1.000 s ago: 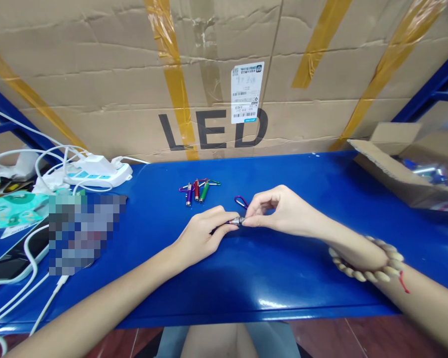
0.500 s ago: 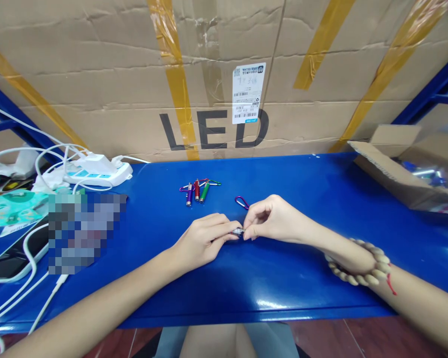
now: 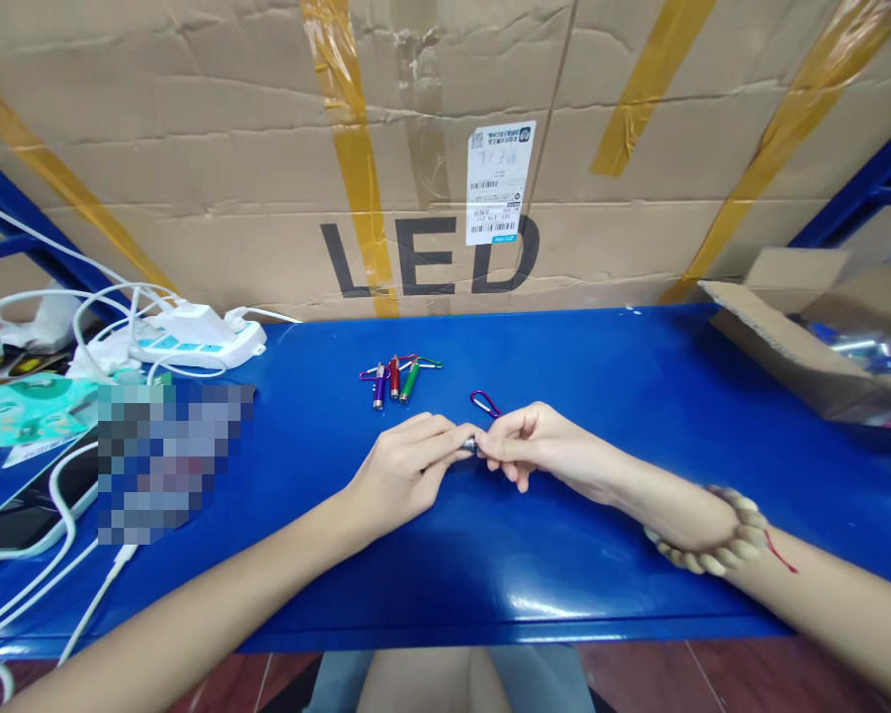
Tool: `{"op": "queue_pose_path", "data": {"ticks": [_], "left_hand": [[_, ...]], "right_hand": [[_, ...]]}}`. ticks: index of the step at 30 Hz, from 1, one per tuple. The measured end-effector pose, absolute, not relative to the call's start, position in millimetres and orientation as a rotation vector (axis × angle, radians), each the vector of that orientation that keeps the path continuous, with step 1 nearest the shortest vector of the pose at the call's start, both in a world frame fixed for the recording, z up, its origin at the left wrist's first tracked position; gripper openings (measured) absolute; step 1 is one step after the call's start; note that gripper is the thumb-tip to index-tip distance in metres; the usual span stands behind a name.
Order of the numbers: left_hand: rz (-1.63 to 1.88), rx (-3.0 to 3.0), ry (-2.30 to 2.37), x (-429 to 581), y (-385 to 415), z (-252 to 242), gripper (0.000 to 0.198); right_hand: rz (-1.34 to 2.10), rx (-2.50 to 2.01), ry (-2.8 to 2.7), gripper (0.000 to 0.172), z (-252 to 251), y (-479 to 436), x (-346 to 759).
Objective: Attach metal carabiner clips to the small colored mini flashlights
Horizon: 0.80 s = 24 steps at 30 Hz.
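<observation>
My left hand (image 3: 405, 462) is closed round a small keychain flashlight (image 3: 470, 446), of which only a short silvery end shows past the fingertips. At that end, the thumb and forefinger of my right hand (image 3: 527, 443) are pinched together; its other fingers curl loosely below. Both hands are just above the blue table. A purple carabiner (image 3: 485, 402) lies right behind my right hand, partly covered by it. Farther back lie a purple flashlight (image 3: 378, 387), a red flashlight (image 3: 394, 378) and a green flashlight (image 3: 409, 381), with carabiners attached.
A large cardboard box (image 3: 252, 178) walls off the back of the blue table (image 3: 327, 594). To the left are a white power strip (image 3: 230, 345), cables, a phone (image 3: 37, 505) and a blurred-out patch. An open carton (image 3: 779, 366) with shiny items stands at the right.
Both hands have risen slightly in view. My right hand has turned at the flashlight's end, its lower fingers now hanging looser, and less of the flashlight shows.
</observation>
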<state>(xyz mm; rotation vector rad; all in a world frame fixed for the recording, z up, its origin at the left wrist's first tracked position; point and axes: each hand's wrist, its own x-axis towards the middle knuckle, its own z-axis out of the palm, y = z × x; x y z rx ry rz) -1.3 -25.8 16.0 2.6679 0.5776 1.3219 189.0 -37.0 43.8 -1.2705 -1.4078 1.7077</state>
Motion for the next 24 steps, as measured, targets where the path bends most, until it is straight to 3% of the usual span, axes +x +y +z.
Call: {"op": "queue_pose_path", "data": {"ticks": [6,11,24], "left_hand": [[1.205,2.476,0.725,2,-27,21,0.019],[1.142,2.453,0.782,1,-28,23,0.02],[0.991,2.45,0.698,-2,-33,23,0.011]], "right_hand": [[1.037,-1.18,-1.759,0.046,47,-33,197],[0.625,-0.992,-1.997,0.034,53,-34,201],[0.614,-0.82,-2.118,0.033,46,-37,201]]}}
